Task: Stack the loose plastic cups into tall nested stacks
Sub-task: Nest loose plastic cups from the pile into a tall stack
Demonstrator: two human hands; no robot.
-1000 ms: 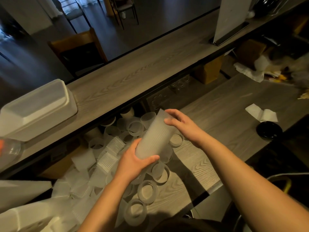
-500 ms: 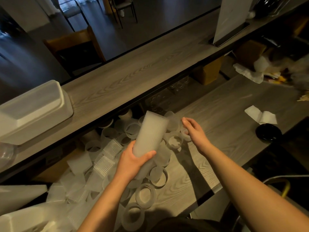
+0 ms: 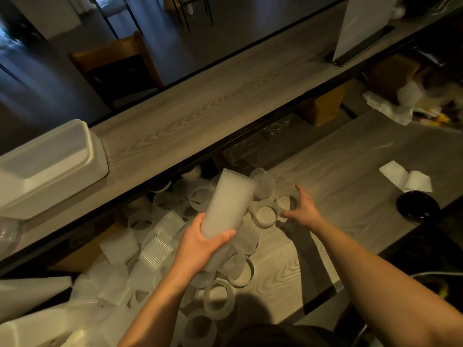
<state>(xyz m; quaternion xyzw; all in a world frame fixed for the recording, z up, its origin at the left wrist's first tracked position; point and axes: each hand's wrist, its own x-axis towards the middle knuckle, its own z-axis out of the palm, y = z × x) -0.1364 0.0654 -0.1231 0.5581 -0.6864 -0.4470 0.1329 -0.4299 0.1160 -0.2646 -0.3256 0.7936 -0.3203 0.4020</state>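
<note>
White foam clamshell container [image 3: 47,166] on the raised wooden ledge [image 3: 200,106] — folded white napkin [image 3: 406,177] beside a black bowl [image 3: 418,205], right of the fingers.

Nested stack [image 3: 229,201] tilted above loose cups [image 3: 218,296] on counter [image 3: 350,171], container [image 3: 50,166] far left

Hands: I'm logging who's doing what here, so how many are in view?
2. The left hand grips the nested stack; the right hand reaches onto a loose cup.

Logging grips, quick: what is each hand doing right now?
Left hand: holding the nested cup stack.
Right hand: fingers curled round a loose cup on the table.
</note>
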